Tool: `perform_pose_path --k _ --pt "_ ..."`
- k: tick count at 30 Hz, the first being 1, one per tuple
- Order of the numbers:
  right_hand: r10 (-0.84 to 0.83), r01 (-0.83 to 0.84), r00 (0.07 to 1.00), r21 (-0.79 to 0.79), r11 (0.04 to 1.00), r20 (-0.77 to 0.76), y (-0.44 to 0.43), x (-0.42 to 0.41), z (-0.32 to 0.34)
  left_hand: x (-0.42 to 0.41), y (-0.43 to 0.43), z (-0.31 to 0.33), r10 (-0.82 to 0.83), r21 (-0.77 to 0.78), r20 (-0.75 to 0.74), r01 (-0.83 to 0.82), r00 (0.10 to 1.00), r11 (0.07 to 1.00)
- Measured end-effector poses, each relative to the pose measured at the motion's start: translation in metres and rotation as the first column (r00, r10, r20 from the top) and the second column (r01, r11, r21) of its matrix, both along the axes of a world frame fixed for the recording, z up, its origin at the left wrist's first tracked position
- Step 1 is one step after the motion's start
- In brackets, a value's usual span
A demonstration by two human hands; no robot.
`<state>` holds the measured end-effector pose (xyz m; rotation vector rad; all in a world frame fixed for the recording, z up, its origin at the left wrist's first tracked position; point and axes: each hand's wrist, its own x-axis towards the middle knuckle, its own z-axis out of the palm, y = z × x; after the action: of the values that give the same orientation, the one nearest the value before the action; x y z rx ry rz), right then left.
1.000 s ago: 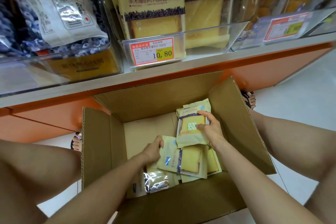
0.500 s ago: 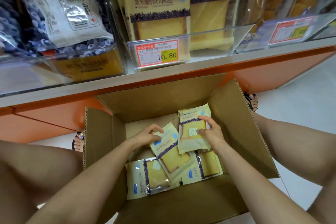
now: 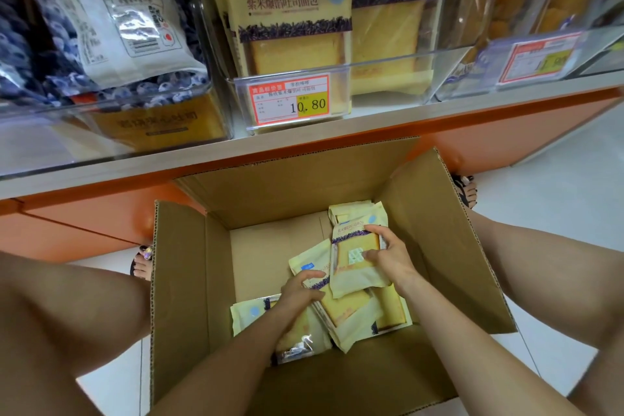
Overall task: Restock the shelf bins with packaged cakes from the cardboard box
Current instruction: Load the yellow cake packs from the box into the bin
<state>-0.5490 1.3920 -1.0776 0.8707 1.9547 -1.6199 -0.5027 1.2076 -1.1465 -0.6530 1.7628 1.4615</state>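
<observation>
Crouching over the cardboard box (image 3: 189, 280), the person has both hands down inside it.

Right hand (image 3: 391, 260): thumb on the face and fingers curled over the top of one upright packet (image 3: 351, 275), gripping it. One rear packet (image 3: 351, 211) stands directly beyond that hand, touching the back of the upright packet; whether the same hand holds it cannot be told.

Left hand (image 3: 299, 292): fingers curled round the near edge of one tilted packet (image 3: 309, 267), holding it. This packet lies between the two hands, its far corner tucked under the upright packet.

One flat packet (image 3: 250, 312) lies under the left forearm, face up on the box floor. One side packet (image 3: 393, 309) lies under the right wrist, mostly covered.

Count in the box: five packaged cakes visible; any further ones beneath cannot be made out.

Beyond and above both hands runs the shelf (image 3: 304, 145) with three clear bins. The middle bin (image 3: 388, 64), straight ahead of the hands, holds two shelf packets (image 3: 287, 27) of the same cake, standing upright side by side. The left bin (image 3: 67, 132) holds blue-printed bags (image 3: 111, 10). The right bin (image 3: 472, 61) holds orange-toned goods, blurred. Two price tags are fixed on the bin fronts: one middle tag (image 3: 292, 100) and one right tag (image 3: 540, 59).
</observation>
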Motion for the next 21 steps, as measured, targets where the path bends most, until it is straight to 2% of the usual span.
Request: perform_pose_path --k 4,8,13,16,21 --pt "0.026 -0.025 0.999 0.011 1.000 -0.037 -0.003 -0.005 0.008 -0.012 0.002 0.018 0.003 -0.077 -0.150 -0.015 0.989 0.997" --pt "0.082 -0.079 0.992 0.035 0.996 -0.095 -0.006 -0.011 0.029 -0.022 -0.008 0.034 -0.069 -0.176 -0.179 0.037 0.981 0.984" --pt "0.202 -0.191 0.969 0.087 0.978 -0.143 -0.006 -0.011 0.064 -0.023 -0.031 0.062 -0.111 -0.223 -0.244 0.055 0.964 0.973" --pt "0.325 -0.299 0.935 0.174 0.938 -0.146 -0.006 -0.010 0.086 -0.024 -0.043 0.084 -0.204 -0.294 -0.338 0.103 0.919 0.950" --pt "0.537 -0.473 0.834 0.337 0.814 -0.125 -0.005 -0.011 0.135 -0.025 -0.053 0.141 -0.385 -0.379 -0.410 0.230 0.827 0.897"
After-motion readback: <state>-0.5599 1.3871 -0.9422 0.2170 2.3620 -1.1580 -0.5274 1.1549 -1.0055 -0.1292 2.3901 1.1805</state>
